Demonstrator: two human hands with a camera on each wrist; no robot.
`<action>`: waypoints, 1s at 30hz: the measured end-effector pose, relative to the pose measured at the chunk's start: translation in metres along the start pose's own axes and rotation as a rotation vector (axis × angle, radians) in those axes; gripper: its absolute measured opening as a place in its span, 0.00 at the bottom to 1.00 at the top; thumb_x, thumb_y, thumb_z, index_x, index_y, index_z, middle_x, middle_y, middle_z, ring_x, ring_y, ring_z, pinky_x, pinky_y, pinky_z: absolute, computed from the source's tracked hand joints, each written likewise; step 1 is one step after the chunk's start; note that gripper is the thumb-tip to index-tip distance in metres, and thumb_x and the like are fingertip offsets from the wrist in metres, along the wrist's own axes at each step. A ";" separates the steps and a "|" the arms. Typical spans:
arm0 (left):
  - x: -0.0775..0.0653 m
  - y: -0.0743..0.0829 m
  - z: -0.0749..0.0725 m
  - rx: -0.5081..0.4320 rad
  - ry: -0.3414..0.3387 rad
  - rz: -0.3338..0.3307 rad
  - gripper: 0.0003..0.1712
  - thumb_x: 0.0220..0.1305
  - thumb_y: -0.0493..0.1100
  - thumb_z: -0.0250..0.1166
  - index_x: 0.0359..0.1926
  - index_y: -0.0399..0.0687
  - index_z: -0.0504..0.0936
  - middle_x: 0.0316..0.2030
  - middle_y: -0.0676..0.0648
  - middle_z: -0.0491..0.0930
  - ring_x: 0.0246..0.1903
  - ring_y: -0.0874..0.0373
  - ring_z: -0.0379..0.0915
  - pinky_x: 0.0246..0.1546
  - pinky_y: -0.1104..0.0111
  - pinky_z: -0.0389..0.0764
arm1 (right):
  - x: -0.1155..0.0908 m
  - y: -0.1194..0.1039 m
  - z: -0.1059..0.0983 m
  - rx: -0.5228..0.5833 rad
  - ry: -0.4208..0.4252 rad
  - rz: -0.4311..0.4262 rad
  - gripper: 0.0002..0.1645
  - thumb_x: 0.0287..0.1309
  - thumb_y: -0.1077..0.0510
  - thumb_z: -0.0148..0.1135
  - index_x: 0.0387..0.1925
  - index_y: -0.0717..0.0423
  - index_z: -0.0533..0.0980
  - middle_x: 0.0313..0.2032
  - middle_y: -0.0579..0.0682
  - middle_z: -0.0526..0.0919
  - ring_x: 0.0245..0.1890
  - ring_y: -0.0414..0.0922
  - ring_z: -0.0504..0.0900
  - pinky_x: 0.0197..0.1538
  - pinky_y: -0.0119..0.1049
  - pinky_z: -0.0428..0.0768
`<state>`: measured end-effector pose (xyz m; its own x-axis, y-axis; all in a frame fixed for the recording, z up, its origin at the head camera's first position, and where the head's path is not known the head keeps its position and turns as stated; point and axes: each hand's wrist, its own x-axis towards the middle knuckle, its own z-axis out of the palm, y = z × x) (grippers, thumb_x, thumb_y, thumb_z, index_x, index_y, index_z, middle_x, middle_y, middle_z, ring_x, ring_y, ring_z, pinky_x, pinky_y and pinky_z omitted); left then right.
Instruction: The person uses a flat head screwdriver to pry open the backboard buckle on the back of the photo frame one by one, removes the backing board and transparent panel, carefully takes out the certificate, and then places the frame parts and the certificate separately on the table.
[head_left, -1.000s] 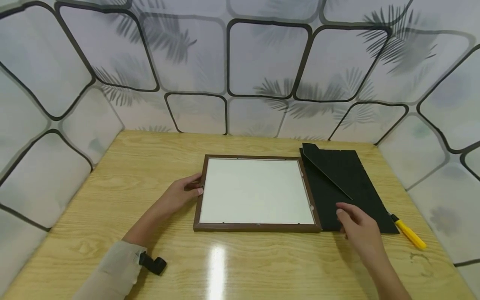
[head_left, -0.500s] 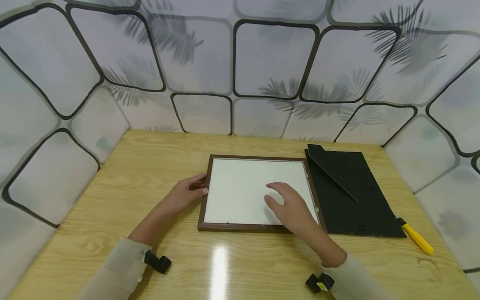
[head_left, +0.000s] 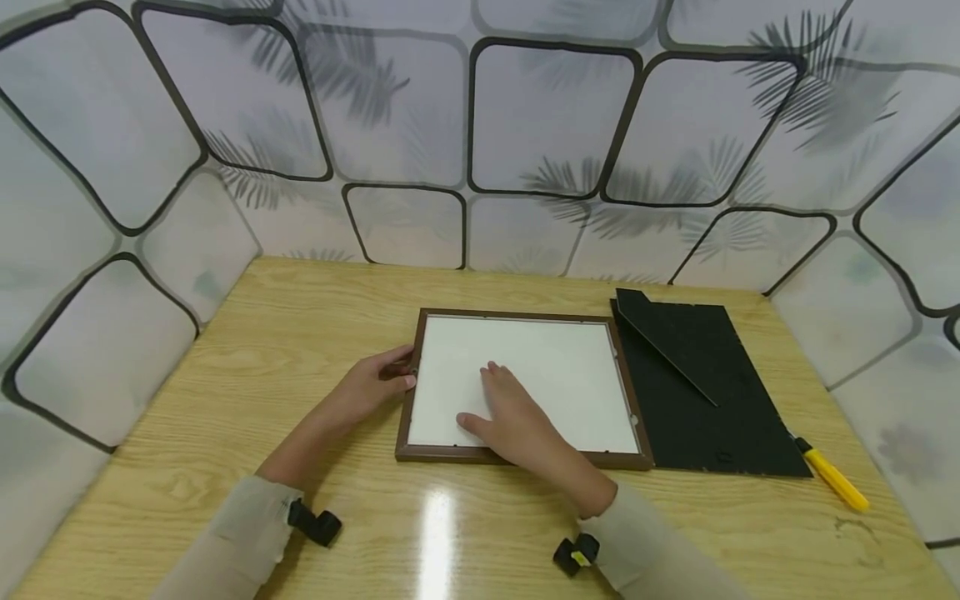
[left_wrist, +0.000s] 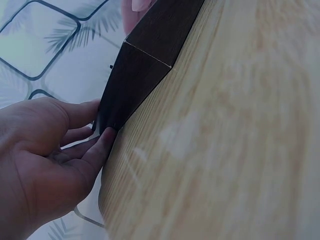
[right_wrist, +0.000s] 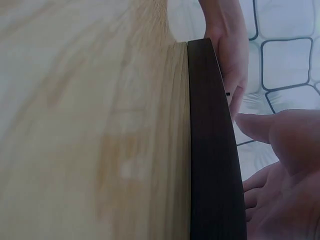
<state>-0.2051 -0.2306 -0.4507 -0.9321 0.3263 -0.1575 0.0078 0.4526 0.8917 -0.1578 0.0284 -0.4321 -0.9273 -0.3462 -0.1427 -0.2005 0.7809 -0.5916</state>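
Observation:
A brown picture frame (head_left: 480, 455) lies flat on the table with a white sheet (head_left: 570, 358) filling its inside. My left hand (head_left: 369, 387) holds the frame's left side. In the left wrist view, the thumb and fingers of the left hand (left_wrist: 55, 150) grip the dark frame edge (left_wrist: 135, 75). My right hand (head_left: 521, 421) rests over the white sheet left of its middle, fingers straight and thumb spread. The right wrist view has the right hand (right_wrist: 287, 185) beyond the frame's near side (right_wrist: 212, 150), its fingertips partly hidden by it.
A black backing board (head_left: 727, 358) with a folded stand flap (head_left: 660, 346) lies right of the frame. Beside its lower right corner is a yellow-handled tool (head_left: 836, 479), its tip hidden. Patterned walls (head_left: 540, 117) enclose the wooden table (head_left: 315, 308).
My right hand has moved left from above the black board onto the white sheet, its fingers straightening. The left hand keeps its hold on the frame. The view has shifted slightly.

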 end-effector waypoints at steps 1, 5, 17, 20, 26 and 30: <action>0.000 0.000 0.000 -0.001 0.002 -0.001 0.37 0.73 0.47 0.61 0.78 0.45 0.59 0.66 0.38 0.73 0.67 0.42 0.66 0.69 0.47 0.65 | 0.002 -0.001 0.002 -0.011 -0.009 -0.001 0.52 0.68 0.39 0.61 0.78 0.64 0.52 0.79 0.58 0.49 0.80 0.54 0.44 0.78 0.52 0.52; 0.000 0.001 -0.001 -0.009 -0.002 -0.003 0.37 0.74 0.46 0.61 0.78 0.45 0.59 0.67 0.38 0.72 0.67 0.41 0.66 0.70 0.46 0.64 | 0.007 -0.005 0.007 -0.058 -0.029 -0.009 0.57 0.65 0.35 0.62 0.78 0.65 0.50 0.79 0.61 0.47 0.80 0.56 0.42 0.79 0.54 0.49; -0.002 0.002 0.000 -0.005 -0.004 0.000 0.37 0.74 0.46 0.61 0.78 0.45 0.58 0.67 0.38 0.72 0.68 0.41 0.65 0.70 0.46 0.63 | 0.008 -0.005 0.015 -0.195 -0.061 -0.034 0.65 0.62 0.26 0.56 0.79 0.66 0.44 0.79 0.62 0.40 0.80 0.56 0.38 0.79 0.55 0.43; -0.002 0.003 0.001 -0.011 -0.009 0.001 0.37 0.74 0.45 0.60 0.78 0.44 0.58 0.67 0.38 0.72 0.68 0.41 0.65 0.70 0.46 0.63 | 0.006 -0.006 0.016 -0.196 -0.065 -0.026 0.64 0.64 0.27 0.56 0.79 0.66 0.44 0.79 0.62 0.40 0.80 0.55 0.37 0.79 0.55 0.43; -0.003 0.002 0.001 -0.008 -0.015 0.010 0.36 0.75 0.44 0.60 0.78 0.43 0.58 0.67 0.38 0.71 0.69 0.41 0.64 0.71 0.46 0.63 | 0.000 -0.011 0.016 -0.219 -0.073 -0.022 0.60 0.66 0.28 0.53 0.78 0.67 0.46 0.79 0.61 0.39 0.80 0.55 0.37 0.79 0.54 0.42; -0.003 0.002 0.001 -0.007 -0.021 0.020 0.36 0.75 0.44 0.60 0.78 0.43 0.58 0.68 0.37 0.71 0.69 0.40 0.64 0.70 0.46 0.64 | -0.001 -0.010 0.015 -0.233 -0.063 -0.035 0.57 0.69 0.30 0.52 0.78 0.67 0.47 0.79 0.62 0.41 0.80 0.56 0.38 0.79 0.53 0.43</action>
<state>-0.2019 -0.2295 -0.4487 -0.9239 0.3525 -0.1485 0.0238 0.4404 0.8975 -0.1502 0.0132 -0.4380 -0.8985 -0.4009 -0.1791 -0.3060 0.8643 -0.3993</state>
